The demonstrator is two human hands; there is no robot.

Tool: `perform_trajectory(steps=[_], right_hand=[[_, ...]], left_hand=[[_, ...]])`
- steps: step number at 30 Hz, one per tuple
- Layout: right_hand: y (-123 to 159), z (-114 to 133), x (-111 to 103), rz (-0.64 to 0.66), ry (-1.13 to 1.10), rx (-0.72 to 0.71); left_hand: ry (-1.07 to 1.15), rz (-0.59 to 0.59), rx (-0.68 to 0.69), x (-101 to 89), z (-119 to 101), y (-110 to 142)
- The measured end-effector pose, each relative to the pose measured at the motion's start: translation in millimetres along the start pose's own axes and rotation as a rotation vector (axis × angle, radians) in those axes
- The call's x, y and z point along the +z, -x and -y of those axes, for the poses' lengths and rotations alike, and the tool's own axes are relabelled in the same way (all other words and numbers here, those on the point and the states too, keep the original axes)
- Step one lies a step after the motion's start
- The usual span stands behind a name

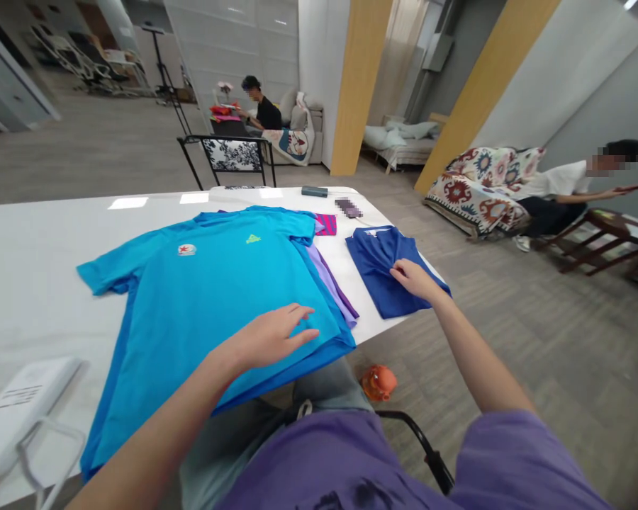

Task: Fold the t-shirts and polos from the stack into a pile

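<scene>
A turquoise T-shirt (213,283) lies spread out on the white table (26,262), with a small badge and a green logo on its chest. Its lower edge hangs over the table's front. My left hand (279,334) is over the lower right of this shirt, fingers apart and holding nothing; whether it touches the cloth I cannot tell. Purple and lilac garments (332,280) show from beneath the shirt's right side. At the table's right end is a folded dark blue shirt (398,301). My right hand (415,278) pinches its cloth, and creases run toward the fingertips.
A white device (24,404) with a bent stand is at the table's front left. A dark grey case (314,192) and a blurred phone-like object (348,207) lie at the back. An orange object (379,382) is on the floor. Two people sit farther away.
</scene>
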State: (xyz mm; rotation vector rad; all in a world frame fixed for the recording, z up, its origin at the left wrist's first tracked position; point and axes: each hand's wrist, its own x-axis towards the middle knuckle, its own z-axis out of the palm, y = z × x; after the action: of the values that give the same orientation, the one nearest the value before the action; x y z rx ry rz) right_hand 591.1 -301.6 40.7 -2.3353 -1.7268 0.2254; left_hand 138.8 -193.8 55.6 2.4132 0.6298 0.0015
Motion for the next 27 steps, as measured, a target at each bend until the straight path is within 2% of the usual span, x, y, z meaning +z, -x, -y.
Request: perform_trajectory(steps=[2,4,6,7,8,9,11,14,17,19,22,25,27], right_hand=[[43,4,-1,0.029,-0.198,-0.206],[90,9,-3,0.184,-0.325,-0.323],[125,10,-5,0.405,-0.399,-0.341],[133,8,-7,0.482,-0.426,-0.324],[134,5,-9,0.504,-0.446,-0.296],[127,0,-12,0.470,-0.458,-0.261],[89,-16,-17,0.282,-0.442,-0.179],[-3,-43,-23,0.020,-0.325,0.004],[-97,-60,-27,-0.092,-0.164,0.220],[-144,-63,-29,-0.107,-0.094,0.356],[-186,-63,-31,-0.118,-0.037,0.486],[-205,-65,-33,-0.116,-0.003,0.519],[-212,-70,-37,-0.106,0.002,0.521]], left_hand=[[0.097,-0.021,0.002,5.4,-13,10],[0.170,-0.018,-0.005,9.1,-15,23],[0.208,-0.034,-0.040,11.3,-9,37],[0.217,-0.056,-0.066,11.7,-3,44],[0.224,-0.079,-0.092,11.7,3,50],[0.231,-0.103,-0.115,11.4,10,56],[0.244,-0.153,-0.148,10.3,24,66],[0.262,-0.223,-0.182,9.3,40,79],[0.290,-0.275,-0.237,10.0,52,92],[0.301,-0.312,-0.281,12.0,62,104],[0.286,-0.378,-0.346,18.1,90,127],[0.235,-0.457,-0.401,24.3,127,150],[0.078,-0.449,-0.396,23.7,145,160]])
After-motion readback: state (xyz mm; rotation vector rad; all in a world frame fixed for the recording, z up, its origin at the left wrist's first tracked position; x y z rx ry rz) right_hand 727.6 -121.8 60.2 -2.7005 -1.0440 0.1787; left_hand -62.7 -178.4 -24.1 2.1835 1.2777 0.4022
